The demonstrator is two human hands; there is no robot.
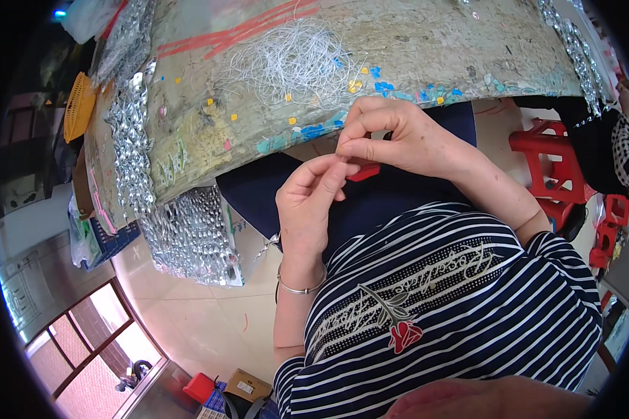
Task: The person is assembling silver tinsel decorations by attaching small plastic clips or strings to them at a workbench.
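My left hand [307, 199] and my right hand [407, 136] meet just off the table's near edge, above my dark-clothed lap. Thumb and forefinger are pinched on each, with the fingertips nearly touching. Whatever they hold is too small to make out. Just below the fingertips shows a small red piece [365, 172]; I cannot tell whether it is held or lies on my lap. Beyond the hands, a loose tangle of white thread [297, 61] lies on the worn table [426, 49].
Small yellow and blue bits, among them blue pieces [383, 86], dot the table's near edge. Shiny silver strands [129, 133] hang over its left side, more silver strands [573, 52] at the right. A yellow basket [77, 106] is at far left. A red stool [548, 164] stands right.
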